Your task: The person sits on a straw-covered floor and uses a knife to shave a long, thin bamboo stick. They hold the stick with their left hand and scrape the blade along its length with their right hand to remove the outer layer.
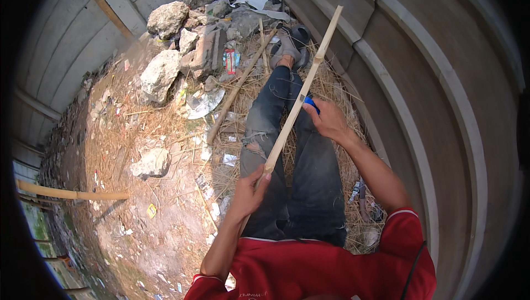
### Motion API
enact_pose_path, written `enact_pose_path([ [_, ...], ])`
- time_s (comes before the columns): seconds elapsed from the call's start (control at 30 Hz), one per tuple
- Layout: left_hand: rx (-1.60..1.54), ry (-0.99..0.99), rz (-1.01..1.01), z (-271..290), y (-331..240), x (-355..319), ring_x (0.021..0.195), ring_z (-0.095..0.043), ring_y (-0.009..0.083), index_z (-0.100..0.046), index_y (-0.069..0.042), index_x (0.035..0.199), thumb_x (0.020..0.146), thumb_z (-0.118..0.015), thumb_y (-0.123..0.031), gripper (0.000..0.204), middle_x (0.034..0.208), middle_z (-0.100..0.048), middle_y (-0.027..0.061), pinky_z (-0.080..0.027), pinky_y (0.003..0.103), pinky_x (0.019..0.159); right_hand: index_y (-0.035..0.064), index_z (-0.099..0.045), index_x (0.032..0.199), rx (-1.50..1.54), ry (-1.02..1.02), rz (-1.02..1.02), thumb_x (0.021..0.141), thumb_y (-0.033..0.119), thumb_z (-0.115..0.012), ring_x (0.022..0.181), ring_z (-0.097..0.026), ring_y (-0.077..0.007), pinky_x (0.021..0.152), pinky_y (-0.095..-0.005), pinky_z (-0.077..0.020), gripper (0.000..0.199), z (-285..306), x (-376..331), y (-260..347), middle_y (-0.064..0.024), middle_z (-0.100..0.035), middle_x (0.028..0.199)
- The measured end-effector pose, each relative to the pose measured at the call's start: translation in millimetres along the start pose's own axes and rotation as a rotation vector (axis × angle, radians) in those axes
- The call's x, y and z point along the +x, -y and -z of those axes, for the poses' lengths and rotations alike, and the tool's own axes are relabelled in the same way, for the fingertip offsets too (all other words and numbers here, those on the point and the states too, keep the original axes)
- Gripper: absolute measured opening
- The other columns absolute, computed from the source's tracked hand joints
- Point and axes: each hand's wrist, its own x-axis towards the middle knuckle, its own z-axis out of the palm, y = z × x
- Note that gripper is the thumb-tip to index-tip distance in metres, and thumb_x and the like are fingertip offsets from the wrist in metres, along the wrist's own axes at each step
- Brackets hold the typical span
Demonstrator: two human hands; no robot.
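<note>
A long pale strip of split bamboo (287, 128) slants over my outstretched legs, its far end up beyond my feet. Its near end is gripped by my left hand (250, 192), thumb along the top. My right hand (329, 119) is closed around a small blue-handled tool (312, 104) held against the strip's right side near the middle. A dark bit of the tool shows across the strip; my fingers hide the rest, so its exact kind is unclear. Two node ridges show on the strip.
Corrugated sheet wall (408, 117) curves close along my right. Pale rocks (160, 75) and broken bricks (205, 51) lie ahead to the left. A thin pole (234, 91) rests on the straw beside my legs. Another bamboo piece (77, 194) juts in from the left.
</note>
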Motion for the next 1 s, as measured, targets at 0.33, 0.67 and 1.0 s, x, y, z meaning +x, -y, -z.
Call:
enact_pose_path([
  [0.33,-0.211,0.001,0.049,24.8,57.4,-53.1,0.066,-0.059,0.0078,-0.064,0.002,0.137,0.1,-0.069,-0.017,0.041,0.08,-0.068,0.0031,-0.05,0.025,0.063,-0.0015,-0.063,0.086,0.16,-0.46,-0.292,0.104,0.048,-0.056,0.067,-0.05,-0.0186,0.066,-0.0358,-0.0422,0.053,85.6,23.2,-151.3,-0.0072,-0.053,0.068],
  [0.67,-0.174,-1.028,-0.685,100.5,-72.2,58.4,0.064,-0.06,0.0075,-0.053,0.007,0.138,0.106,-0.062,-0.015,0.04,0.083,-0.07,0.0083,-0.048,0.021,0.056,0.005,-0.062,0.083,0.43,-0.037,-0.085,0.093,0.041,-0.074,0.064,-0.043,-0.0076,0.06,-0.0304,-0.0363,0.04,21.0,-12.0,1.0,0.0042,-0.048,0.069],
  [1.0,-0.753,-0.527,-0.697,25.8,-83.0,81.2,0.114,-0.07,0.0321,-0.061,0.0,0.124,0.101,-0.068,-0.023,0.033,0.121,-0.07,0.02,-0.061,0.036,0.093,0.0018,-0.071,0.106,1.012,-0.071,-0.075,0.093,0.028,-0.079,0.066,-0.052,-0.0047,0.061,-0.0224,-0.0414,0.03,-33.6,-42.4,72.2,-0.0014,-0.066,0.083],
])
